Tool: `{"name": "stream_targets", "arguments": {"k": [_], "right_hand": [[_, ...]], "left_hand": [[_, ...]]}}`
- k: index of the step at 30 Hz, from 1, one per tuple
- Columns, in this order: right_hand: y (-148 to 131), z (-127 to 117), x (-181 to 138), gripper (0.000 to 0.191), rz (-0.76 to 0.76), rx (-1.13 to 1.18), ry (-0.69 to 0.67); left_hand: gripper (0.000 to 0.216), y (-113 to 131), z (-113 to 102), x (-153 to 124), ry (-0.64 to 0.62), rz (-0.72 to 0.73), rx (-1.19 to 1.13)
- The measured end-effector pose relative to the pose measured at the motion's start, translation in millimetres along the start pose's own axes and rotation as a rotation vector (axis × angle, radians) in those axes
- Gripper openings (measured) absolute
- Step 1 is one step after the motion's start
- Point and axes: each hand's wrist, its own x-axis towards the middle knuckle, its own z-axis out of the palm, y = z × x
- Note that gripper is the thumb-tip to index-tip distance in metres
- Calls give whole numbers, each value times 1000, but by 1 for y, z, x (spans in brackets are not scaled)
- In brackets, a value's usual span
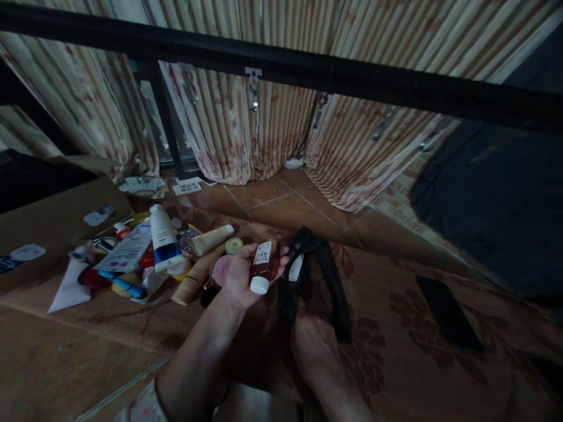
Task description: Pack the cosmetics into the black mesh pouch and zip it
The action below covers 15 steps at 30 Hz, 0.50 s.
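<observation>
A small bottle of reddish-brown liquid (267, 265), with a white cap and a printed white label, lies across the upturned palm of my left hand (240, 278). Its cap points toward me, and my fingers curl up along its far side. My right hand (313, 337) is closed on the near edge of a black fabric bag (336, 287). The bag's mouth gapes, and a bottle with a white label (296, 268) shows inside it. Just left of my left hand lie a pink round jar (221, 269) and a jar with a greenish lid (234, 245).
A heap of cosmetics covers the left side, including a white-and-blue tube (163, 237) and a beige tube (212, 239). Behind it stands a cardboard box (57, 217). A dark phone-like slab (448, 312) lies right on the patterned cloth (396, 340). A black bar (281, 55) crosses before striped curtains.
</observation>
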Motion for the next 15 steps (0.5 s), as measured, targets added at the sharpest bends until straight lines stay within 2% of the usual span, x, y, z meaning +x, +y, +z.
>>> {"name": "stream_targets", "arguments": {"k": [9,15], "right_hand": [[-1,-1,0,42,8,20,-39],[-2,-4,2,39,28,71,-77]], "left_hand": [[44,-4,15,-12,-72,60,-69],[42,-12,13,-8,-93,82,-40]]}}
